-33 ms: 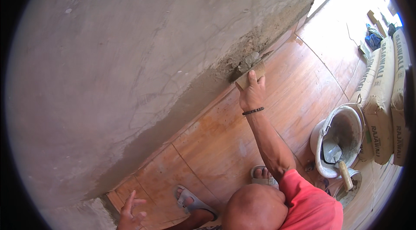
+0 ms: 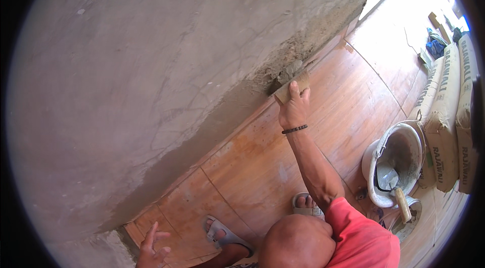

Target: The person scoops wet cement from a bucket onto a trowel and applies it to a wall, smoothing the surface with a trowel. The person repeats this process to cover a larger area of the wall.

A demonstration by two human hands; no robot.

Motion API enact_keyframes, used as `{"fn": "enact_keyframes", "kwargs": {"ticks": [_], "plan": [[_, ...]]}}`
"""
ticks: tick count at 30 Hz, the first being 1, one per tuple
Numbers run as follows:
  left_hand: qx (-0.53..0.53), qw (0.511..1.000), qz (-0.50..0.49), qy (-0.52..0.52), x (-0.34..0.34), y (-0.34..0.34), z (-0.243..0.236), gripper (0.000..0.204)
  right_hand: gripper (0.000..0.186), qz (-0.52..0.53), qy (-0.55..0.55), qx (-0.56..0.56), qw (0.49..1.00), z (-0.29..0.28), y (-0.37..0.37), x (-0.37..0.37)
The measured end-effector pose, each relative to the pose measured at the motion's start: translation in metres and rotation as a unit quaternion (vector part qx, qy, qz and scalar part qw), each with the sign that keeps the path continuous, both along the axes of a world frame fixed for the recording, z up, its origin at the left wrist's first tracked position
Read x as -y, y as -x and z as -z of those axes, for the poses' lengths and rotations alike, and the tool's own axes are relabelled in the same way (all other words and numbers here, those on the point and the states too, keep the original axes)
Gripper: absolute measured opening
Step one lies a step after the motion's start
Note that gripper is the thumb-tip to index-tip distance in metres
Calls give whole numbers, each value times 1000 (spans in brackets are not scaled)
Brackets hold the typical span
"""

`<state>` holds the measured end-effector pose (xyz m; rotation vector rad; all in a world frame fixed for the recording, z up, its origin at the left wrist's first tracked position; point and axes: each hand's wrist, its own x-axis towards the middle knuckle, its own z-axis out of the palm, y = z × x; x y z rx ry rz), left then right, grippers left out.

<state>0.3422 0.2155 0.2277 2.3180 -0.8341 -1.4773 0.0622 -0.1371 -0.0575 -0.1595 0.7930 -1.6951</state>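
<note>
My right hand [image 2: 294, 109] grips a flat brown piece [image 2: 303, 79], thumb on top; I cannot tell if it is wood or stiff card. The piece is at the foot of the grey wall [image 2: 151, 66], just above the tiled floor. A lump of grey wet mortar [image 2: 290, 70] lies along its wall side, against a rough patch of wall [image 2: 303, 43]. Down at the lower left, my left hand [image 2: 151, 250] is empty with its fingers apart, near the wall's corner. A darker band of damp-looking plaster [image 2: 177, 159] runs along the wall's base.
At the right stands a white bucket [image 2: 374, 167] with a wooden-handled tool [image 2: 402, 205] leaning in it. Behind it are several stacked paper sacks [image 2: 439, 131]. Blue plastic [image 2: 435, 46] lies farther back. My sandalled feet are on the brown tiles [image 2: 252, 167].
</note>
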Motion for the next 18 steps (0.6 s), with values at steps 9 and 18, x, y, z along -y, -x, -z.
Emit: {"fn": "enact_keyframes", "kwargs": {"ticks": [9,18], "plan": [[86,991,79,64,12,-10,3,89,57,-4,27,-165,986,-59,-16,-7],[58,990,94,93,37,-5,6,92,60,-79,200,-7,977,-95,-1,-70]]}}
